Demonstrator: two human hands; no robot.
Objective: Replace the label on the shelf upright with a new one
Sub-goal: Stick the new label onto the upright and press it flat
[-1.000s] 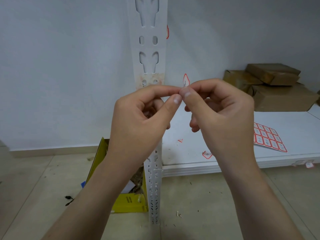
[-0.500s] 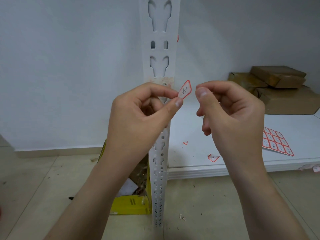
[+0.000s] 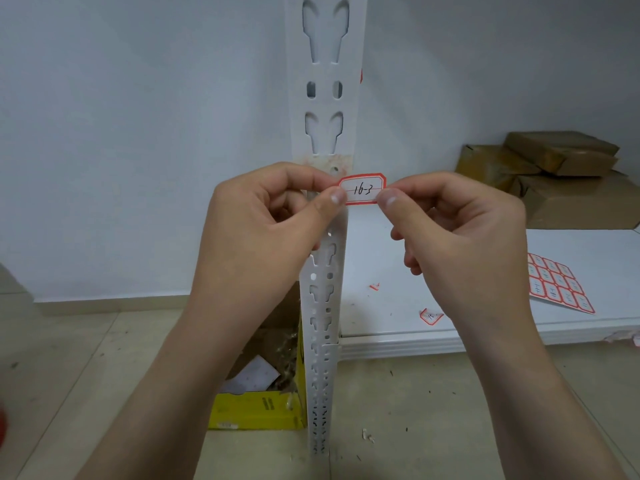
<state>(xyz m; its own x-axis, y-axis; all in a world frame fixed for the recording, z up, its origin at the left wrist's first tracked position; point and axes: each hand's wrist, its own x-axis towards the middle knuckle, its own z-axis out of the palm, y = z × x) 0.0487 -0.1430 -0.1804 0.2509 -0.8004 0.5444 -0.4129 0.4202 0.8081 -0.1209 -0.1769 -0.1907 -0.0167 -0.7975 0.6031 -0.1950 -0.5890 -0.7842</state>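
A white, slotted shelf upright (image 3: 325, 98) stands in the middle of the view, with a patch of yellowish glue residue (image 3: 341, 159) on its face. Just below that patch I hold a small white label with a red border and handwritten "16-3" (image 3: 363, 189), flat and facing me. My left hand (image 3: 266, 223) pinches its left edge between thumb and forefinger. My right hand (image 3: 457, 230) pinches its right edge the same way. The label sits slightly to the right of the upright's face; whether it touches the metal I cannot tell.
A white shelf board (image 3: 398, 337) lies low on the right with a sheet of red-bordered labels (image 3: 557, 287), a loose label (image 3: 430, 316) and a scrap. Brown cardboard boxes (image 3: 554, 174) are stacked at its back. A yellow box (image 3: 256, 407) of scraps stands on the floor.
The label was hidden between my pinched fingertips, then held tilted by my left hand alone. Now both hands hold it level by its two ends, with the writing facing me.
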